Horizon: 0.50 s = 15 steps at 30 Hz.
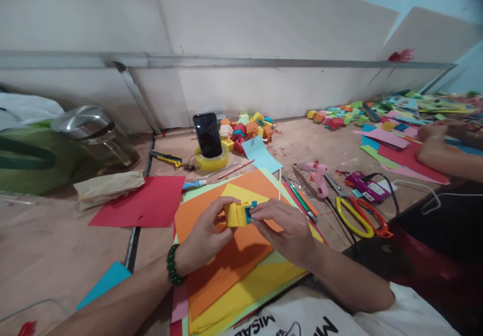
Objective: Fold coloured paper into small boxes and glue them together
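Observation:
Between my hands is a small yellow paper box (pixel 236 215) with a blue paper part (pixel 249 211) at its right end. My left hand (pixel 206 238), with a dark green bead bracelet (pixel 173 264) on the wrist, grips the yellow box between thumb and fingers. The fingertips of my right hand (pixel 285 230) pinch the blue part. Both hands are above a stack of coloured paper, with an orange sheet (pixel 222 270) and yellow sheets (pixel 211 306) showing.
Behind stand a phone (pixel 208 135) on a tape roll (pixel 211 161) and a pile of small paper boxes (pixel 251 129). At right lie a pink glue gun (pixel 319 177), scissors (pixel 352 218) and a purple device (pixel 366 186). Another person's hand (pixel 433 145) is farther right. A glass jug (pixel 101 140) stands left.

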Tool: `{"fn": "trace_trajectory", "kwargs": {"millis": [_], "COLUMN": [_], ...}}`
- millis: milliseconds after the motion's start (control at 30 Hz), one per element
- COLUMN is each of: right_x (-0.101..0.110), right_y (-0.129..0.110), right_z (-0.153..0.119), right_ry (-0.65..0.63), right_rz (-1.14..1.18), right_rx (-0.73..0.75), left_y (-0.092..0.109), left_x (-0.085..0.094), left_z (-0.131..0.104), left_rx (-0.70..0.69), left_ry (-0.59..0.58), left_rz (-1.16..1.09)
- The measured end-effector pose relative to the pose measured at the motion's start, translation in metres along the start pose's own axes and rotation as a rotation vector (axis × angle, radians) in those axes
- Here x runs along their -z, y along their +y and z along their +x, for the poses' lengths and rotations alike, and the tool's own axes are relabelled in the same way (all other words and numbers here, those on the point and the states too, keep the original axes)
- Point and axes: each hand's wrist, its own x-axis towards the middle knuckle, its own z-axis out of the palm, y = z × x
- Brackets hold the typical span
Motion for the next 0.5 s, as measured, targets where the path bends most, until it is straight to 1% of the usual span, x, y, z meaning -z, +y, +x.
{"fn": "trace_trajectory", "kwargs": {"millis": [300,500], "right_x": [-0.0013,-0.0015], "right_y": [0.0013,0.0021], "right_z": [-0.0008,-0.0011], "right_ry": [0.024,0.006], "right_rz": [0.002,-0.017], "right_rx": [0.020,0.021], "left_y": [0.0022,0.0006], "left_x": [0.0008,0.0012], "left_z": [-0.0002,-0.0004], "left_rx": [-0.002,-0.035], "left_ry": [-0.008,-0.028], "left_rz": [0.024,0.070]}}
